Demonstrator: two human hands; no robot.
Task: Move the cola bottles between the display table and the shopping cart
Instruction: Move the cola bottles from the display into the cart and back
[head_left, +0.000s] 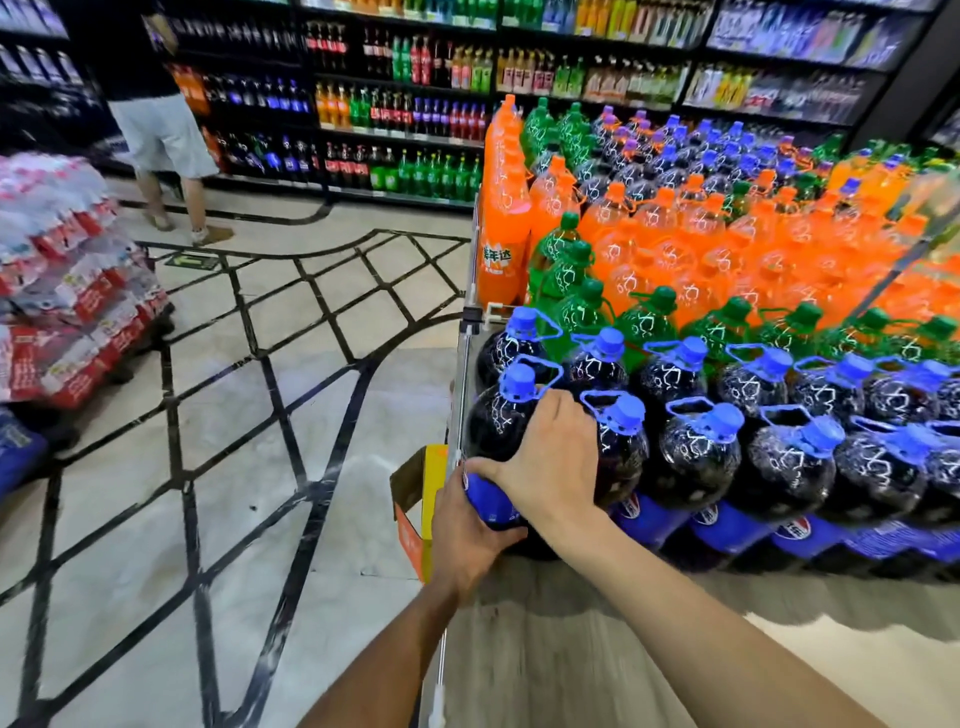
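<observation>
A big dark cola bottle (498, 415) with a blue cap and blue label stands at the front left corner of the display table (545, 613). My left hand (467, 525) grips its lower body at the label from the left. My right hand (556, 457) wraps over its upper right side, fingers curled round the shoulder. More cola bottles (701, 447) stand in rows to the right of it. No shopping cart shows in view.
Behind the cola stand green bottles (649, 322) and orange bottles (675, 244). A yellow-orange carton (421, 499) sits on the floor by the table's left side. Stacked water packs (67, 275) are at far left. A person (161, 135) stands at the back shelves.
</observation>
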